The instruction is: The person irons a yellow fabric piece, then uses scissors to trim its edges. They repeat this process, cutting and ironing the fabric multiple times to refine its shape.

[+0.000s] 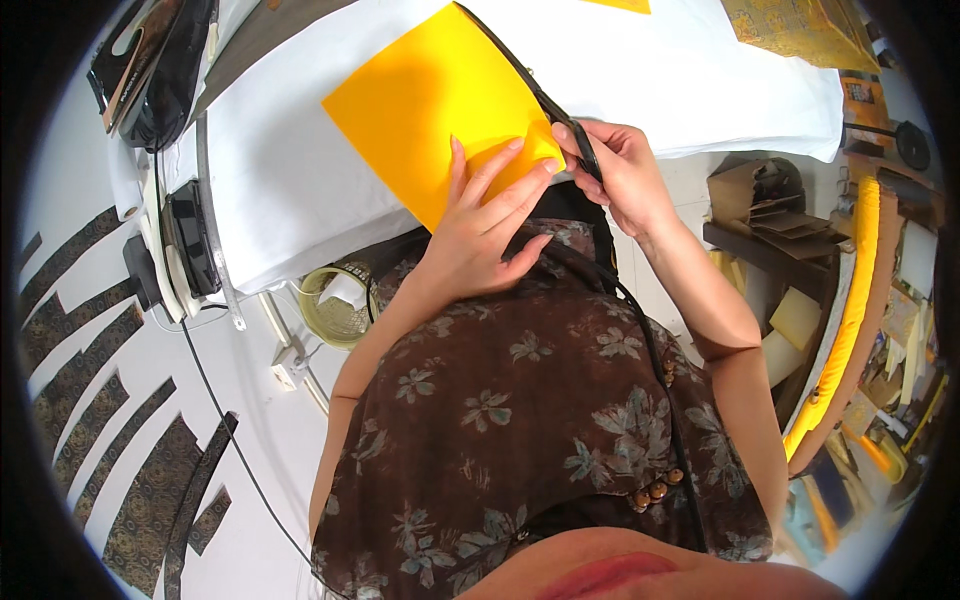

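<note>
A bright yellow sheet (400,85), which looks like fabric, lies over the near edge of the white-covered table (660,70). My left hand (485,215) rests on its near corner, fingers spread and thumb held apart, and the sheet puckers beneath the fingertips. At the sheet's right edge, my right hand (625,175) is closed round the handles of long black scissors (553,108). Their dark blades run away from me along that edge. Where the blades meet the sheet, I cannot tell whether they are apart.
Below the table stands a yellow-green wastebasket (345,318) with white scraps. Black cables and a metal bar (215,220) run down the left side. Dark patterned strips (150,490) hang on the left. Cardboard pieces (775,205) and crowded shelves (890,380) fill the right.
</note>
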{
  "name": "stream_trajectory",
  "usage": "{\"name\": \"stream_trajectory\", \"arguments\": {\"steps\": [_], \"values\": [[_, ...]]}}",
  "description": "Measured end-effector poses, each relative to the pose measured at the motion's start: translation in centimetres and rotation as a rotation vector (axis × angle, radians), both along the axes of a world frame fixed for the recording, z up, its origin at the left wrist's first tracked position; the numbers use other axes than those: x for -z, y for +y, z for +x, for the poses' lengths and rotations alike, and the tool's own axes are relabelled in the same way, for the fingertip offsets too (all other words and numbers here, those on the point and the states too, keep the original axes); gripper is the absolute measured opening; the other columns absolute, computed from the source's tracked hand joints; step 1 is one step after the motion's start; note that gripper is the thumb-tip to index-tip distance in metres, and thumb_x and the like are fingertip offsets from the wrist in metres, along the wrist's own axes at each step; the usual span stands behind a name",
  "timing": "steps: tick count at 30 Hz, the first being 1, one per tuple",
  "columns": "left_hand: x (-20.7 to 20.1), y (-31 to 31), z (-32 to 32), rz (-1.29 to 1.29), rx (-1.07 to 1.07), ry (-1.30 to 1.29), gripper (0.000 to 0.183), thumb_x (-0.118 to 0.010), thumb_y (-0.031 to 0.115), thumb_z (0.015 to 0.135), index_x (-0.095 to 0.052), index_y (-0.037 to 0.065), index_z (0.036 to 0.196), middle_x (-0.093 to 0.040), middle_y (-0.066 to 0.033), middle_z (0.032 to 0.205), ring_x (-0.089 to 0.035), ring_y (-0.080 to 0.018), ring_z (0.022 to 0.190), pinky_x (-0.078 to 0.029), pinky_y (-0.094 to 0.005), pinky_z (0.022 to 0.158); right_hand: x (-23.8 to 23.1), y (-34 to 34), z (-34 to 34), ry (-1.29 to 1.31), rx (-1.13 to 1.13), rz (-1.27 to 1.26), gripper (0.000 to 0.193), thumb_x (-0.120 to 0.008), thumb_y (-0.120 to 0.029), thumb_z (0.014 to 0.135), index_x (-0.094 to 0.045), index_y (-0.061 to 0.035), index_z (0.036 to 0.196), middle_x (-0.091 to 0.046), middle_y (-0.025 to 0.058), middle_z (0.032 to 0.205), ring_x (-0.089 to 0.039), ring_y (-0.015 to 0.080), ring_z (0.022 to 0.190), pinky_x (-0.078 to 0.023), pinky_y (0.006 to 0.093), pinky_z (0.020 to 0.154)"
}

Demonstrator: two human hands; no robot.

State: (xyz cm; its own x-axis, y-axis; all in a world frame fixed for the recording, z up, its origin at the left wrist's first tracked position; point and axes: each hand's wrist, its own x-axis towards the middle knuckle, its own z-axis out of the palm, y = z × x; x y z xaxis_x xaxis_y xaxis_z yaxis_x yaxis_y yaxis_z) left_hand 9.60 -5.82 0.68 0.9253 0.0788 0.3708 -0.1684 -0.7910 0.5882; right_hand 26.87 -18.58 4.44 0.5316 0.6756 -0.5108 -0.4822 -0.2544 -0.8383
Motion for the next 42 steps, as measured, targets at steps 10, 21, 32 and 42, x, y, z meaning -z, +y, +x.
{"name": "stream_trajectory", "arguments": {"steps": [10,21,32,42], "values": [[-0.1,0.0,-0.1,0.008,-0.015,0.003,0.071,-0.082,0.02,0.08,-0.058,0.002,0.143,-0.054,-0.0044,0.151,-0.043,-0.0352,0.146,-0.013,-0.068,0.123,0.4,0.2,0.0,-0.007,-0.001,0.011,0.032,-0.076,-0.029,0.096,-0.077,0.0017,0.102,-0.062,-0.0028,0.073,-0.041,0.0011,0.05,-0.026,0.0198,0.043],[-0.2,0.0,-0.3,-0.003,-0.023,-0.012,0.07,-0.083,0.019,0.079,-0.058,0.0,0.142,-0.054,-0.0057,0.15,-0.044,-0.0357,0.144,-0.015,-0.0673,0.123,0.7,0.4,0.5,0.008,0.01,0.055,0.033,-0.077,-0.032,0.095,-0.075,-0.0003,0.089,-0.061,-0.0007,0.07,-0.041,0.0021,0.048,-0.023,0.0207,0.042],[0.2,-0.1,-0.5,-0.023,-0.015,-0.04,0.07,-0.083,0.018,0.076,-0.06,0.0,0.139,-0.053,-0.0054,0.151,-0.045,-0.0359,0.143,-0.017,-0.0684,0.122,0.4,0.6,1.0,-0.047,-0.039,0.03,0.034,-0.077,-0.034,0.095,-0.075,-0.0004,0.09,-0.06,-0.0032,0.068,-0.04,0.0016,0.049,-0.024,0.0208,0.043],[0.3,0.1,-0.6,-0.025,-0.021,-0.056,0.068,-0.083,0.018,0.076,-0.061,-0.001,0.138,-0.053,-0.006,0.15,-0.046,-0.0357,0.142,-0.017,-0.0684,0.122,0.7,0.6,0.9,-0.054,-0.029,0.018,0.028,-0.076,-0.026,0.096,-0.077,0.0011,0.104,-0.06,-0.0033,0.071,-0.041,0.0019,0.051,-0.026,0.021,0.044]]}}
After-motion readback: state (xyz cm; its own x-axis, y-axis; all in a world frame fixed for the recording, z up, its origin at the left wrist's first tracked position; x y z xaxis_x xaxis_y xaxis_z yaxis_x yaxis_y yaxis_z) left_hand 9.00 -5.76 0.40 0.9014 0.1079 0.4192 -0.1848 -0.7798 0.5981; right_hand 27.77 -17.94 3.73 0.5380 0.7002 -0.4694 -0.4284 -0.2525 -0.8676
